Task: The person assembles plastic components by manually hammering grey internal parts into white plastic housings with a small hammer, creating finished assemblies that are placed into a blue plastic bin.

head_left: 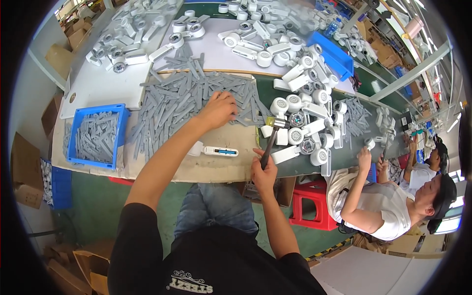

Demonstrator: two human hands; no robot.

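Observation:
My left hand (220, 109) is over a heap of grey plastic strips (172, 101), its fingers curled together; whatever they pinch is hidden. In my right hand (264, 169) is a mallet (269, 143) with a dark handle. Its metal head with a yellowish end points up, close to a pile of white handheld fans (300, 128). Between my hands, near the table's front edge, lies one white handheld fan (220, 151). Its handle is open upward and shows a blue part inside.
A blue crate (119, 140) of grey pieces stands at the left. More white fans (184, 34) cover the far tables, beside another blue bin (332, 55). To my right a co-worker (378, 206) sits at the same bench, near a red stool (314, 204).

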